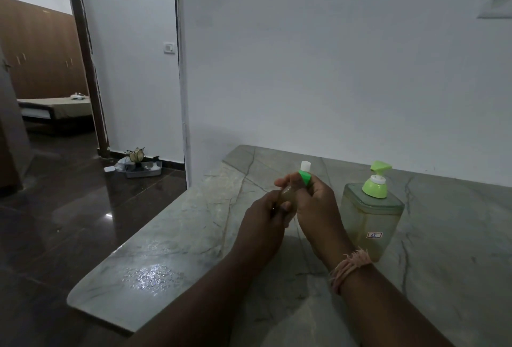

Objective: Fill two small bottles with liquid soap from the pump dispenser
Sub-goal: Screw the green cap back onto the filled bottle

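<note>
Small bottle [286, 199]: held over the counter [171, 241], just left of the pump dispenser [372, 216] and apart from it; only 1 small bottle shows in this head view.
Left hand [263, 222]: fingers curled round the bottle's lower body.
Right hand [315, 205]: wrapped round the upper part, near the green cap [304, 177] with its white tip [304, 165]; whether it is twisting the cap I cannot tell.
Handling: clear, thin plastic, likely light and a little squeezable; soap on the outside would make it slippery, so a grip round the body with the other hand at the cap seems soundest.
Long axis: tilted, base down toward the left hand, cap up and away toward the wall [332, 69].
Dispenser: upright on the counter, tall axis vertical, green nozzle [381, 166] aimed roughly rightward, away from the bottle; likely heavy and stable, best steadied at its body while the head is pressed.
</note>
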Motion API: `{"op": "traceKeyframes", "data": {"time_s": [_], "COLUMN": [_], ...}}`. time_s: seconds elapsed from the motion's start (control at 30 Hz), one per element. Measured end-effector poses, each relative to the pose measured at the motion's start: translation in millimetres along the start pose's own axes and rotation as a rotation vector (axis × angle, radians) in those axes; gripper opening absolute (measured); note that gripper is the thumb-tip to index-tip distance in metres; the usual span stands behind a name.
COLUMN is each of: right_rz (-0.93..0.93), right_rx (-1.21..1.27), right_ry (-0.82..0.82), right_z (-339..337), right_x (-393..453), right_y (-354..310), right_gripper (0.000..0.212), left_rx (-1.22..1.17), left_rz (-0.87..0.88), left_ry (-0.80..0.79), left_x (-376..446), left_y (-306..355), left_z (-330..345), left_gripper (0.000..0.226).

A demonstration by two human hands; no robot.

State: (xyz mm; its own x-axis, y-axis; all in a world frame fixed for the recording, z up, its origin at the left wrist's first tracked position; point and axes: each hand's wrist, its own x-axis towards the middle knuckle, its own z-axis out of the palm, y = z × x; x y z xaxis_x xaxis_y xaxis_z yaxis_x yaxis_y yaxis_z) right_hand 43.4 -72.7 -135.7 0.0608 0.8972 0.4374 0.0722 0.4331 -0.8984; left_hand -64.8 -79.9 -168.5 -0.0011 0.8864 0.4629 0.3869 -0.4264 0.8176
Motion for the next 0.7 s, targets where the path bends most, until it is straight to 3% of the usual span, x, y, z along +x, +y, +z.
{"op": "traceKeyframes", "data": {"time_s": [0.1,0.2,0.3,0.37,0.5,0.7], "right_rz": [0.008,0.001,-0.018,-0.009,-0.016,0.049], "right_rx": [-0.091,-0.158,-0.096,-0.002,0.092,0.016], "right_ry": [0.126,0.23,0.165,0.068,0.022,0.133], "right_z": [8.7,16.1,17.6,15.4,11.5,3.4], "right_x": [-0.5,-2.9,-2.0,-1.4,1.0,3.7], "right_y": [2.1,-1.0,-5.6,-6.5,-3.4,5.3], "right_gripper": [0.023,0.026,0.029,0.037,0.023,0.019], "left_rx": [0.15,0.241,0.226,0.137,-0.03,0.174], "left_rz": [0.137,0.168,0.119,0.07,-0.015,0.019], "left_ry": [0.106,0.163,0.236,0.205,0.073,0.1], "left_x": [-3.5,-6.9,-6.3,-5.4,-5.6,-3.7], "left_y": [2.2,2.7,2.3,3.7,4.5,4.3], "left_z": [-3.6,-3.2,-4.3,-6.5,-5.5,-6.5], "left_gripper": [0.016,0.024,0.03,0.025,0.017,0.009]}}
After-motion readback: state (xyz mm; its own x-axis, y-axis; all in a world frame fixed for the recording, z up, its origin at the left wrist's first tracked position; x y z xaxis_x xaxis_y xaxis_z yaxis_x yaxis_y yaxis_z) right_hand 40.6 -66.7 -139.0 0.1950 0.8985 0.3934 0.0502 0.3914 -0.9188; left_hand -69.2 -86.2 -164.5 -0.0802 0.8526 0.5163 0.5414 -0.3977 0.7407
